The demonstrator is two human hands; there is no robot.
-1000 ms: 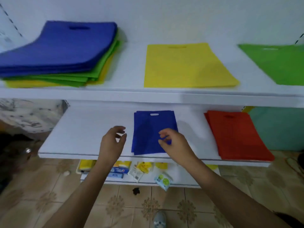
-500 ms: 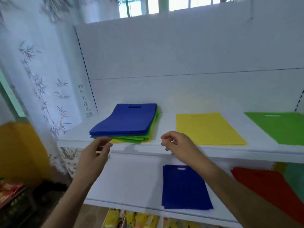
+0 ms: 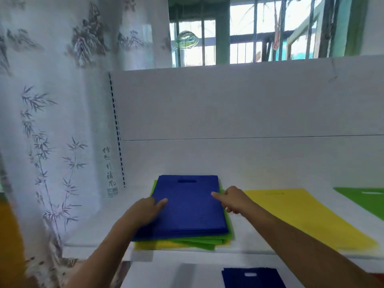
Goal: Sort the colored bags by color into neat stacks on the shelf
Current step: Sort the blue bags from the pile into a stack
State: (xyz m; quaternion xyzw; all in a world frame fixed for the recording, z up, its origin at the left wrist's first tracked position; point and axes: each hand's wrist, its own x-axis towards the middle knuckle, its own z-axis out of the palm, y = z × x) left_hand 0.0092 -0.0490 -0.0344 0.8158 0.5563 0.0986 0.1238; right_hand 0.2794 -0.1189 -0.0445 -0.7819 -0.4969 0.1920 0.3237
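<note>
Flanking the mixed pile [image 3: 187, 206] at the upper shelf's [image 3: 270, 179] left front, blue bags over green and yellow | left hand [image 3: 145, 210] grasps the pile's left edge, thumb on top | right hand [image 3: 230, 199] likewise at its right edge | yellow bag [image 3: 301, 215] alongside, green bag [image 3: 363, 198] far right | blue bag [image 3: 252, 278] on lower shelf [image 3: 176, 275]

White shelving back panel [image 3: 239, 104] across the centre, bamboo-print curtain [image 3: 52, 132] at left (grey ink on white), barred window [image 3: 259, 32] upper right, daylight beyond
</note>
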